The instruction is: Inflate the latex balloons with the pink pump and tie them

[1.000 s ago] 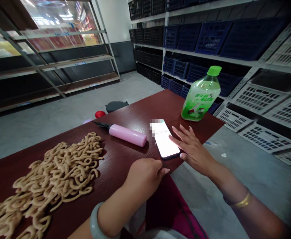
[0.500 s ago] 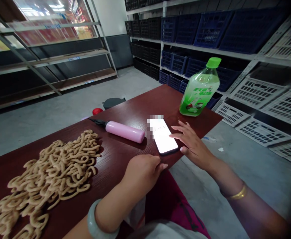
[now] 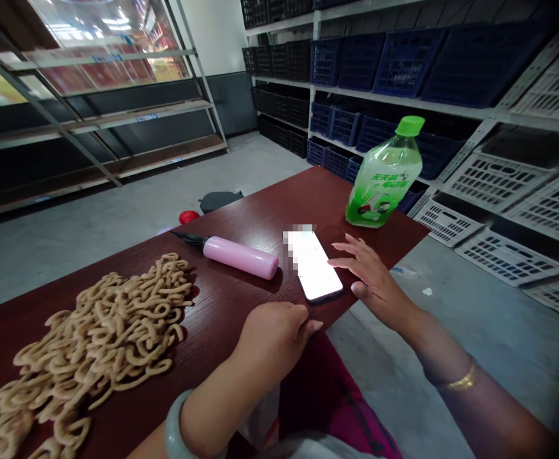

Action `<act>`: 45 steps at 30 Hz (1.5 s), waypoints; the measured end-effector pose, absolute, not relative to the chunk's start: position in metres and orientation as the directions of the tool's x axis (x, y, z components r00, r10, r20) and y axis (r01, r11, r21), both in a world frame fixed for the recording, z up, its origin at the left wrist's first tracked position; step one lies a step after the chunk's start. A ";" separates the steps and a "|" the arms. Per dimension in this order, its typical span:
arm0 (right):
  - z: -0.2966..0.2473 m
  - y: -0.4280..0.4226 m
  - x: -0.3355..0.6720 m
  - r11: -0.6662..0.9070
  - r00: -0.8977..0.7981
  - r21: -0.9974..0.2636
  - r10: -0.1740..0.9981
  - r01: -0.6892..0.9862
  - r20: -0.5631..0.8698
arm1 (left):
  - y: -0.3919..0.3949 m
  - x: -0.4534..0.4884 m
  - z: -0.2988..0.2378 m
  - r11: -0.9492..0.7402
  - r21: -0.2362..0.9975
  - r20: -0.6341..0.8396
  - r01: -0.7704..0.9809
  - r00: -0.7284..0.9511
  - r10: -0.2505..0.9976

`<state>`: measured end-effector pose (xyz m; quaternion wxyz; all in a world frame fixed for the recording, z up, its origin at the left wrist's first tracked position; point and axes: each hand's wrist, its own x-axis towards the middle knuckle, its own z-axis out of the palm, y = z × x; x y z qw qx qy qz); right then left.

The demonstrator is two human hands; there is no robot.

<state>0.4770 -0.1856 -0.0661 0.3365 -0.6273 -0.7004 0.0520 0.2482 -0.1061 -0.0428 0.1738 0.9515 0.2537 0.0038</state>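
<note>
A phone with a lit white screen lies flat on the dark red table. My right hand hovers at its right edge, fingers stretched out, a fingertip at the screen's rim. My left hand rests palm down on the table's near edge, fingers loosely curled, holding nothing. A pink cylinder with a black nozzle lies left of the phone. A green-capped bottle stands at the table's far right corner.
A big heap of tan loops covers the table's left part. Shelves with dark blue crates and white crates line the right wall. Metal racks stand at the left. A red ball and a dark object lie on the floor.
My right hand has drawn back a little to the right, off the phone's screen to its edge. The left hand stays where it was. The view has shifted slightly.
</note>
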 end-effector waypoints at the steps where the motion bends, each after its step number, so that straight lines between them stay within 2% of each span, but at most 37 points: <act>1: -0.066 -0.185 0.478 0.208 0.025 -0.503 0.908 0.839 0.418 | -0.106 0.248 -0.043 -0.809 0.337 -0.084 0.481 0.872 0.483; 9: -0.068 -0.172 0.484 0.204 0.050 -0.479 0.884 0.854 0.464 | -0.107 0.247 -0.044 -0.804 0.331 -0.093 0.493 0.865 0.492; 22: -0.068 -0.114 0.488 0.144 -0.030 -0.373 0.955 0.917 0.294 | -0.106 0.248 -0.044 -0.799 0.326 -0.105 0.506 0.859 0.501; 27: -0.069 -0.111 0.486 0.131 -0.018 -0.386 0.959 0.913 0.283 | -0.106 0.248 -0.047 -0.802 0.329 -0.084 0.499 0.861 0.501; 33: -0.070 -0.122 0.493 0.176 0.035 -0.454 0.907 0.874 0.420 | -0.107 0.247 -0.047 -0.804 0.340 -0.069 0.488 0.865 0.496; 39: -0.066 -0.150 0.493 0.204 0.048 -0.486 0.888 0.850 0.456 | -0.107 0.248 -0.046 -0.799 0.343 -0.071 0.493 0.862 0.501; 45: -0.064 -0.158 0.486 0.189 0.019 -0.477 0.917 0.858 0.397 | -0.106 0.248 -0.044 -0.797 0.343 -0.091 0.498 0.862 0.499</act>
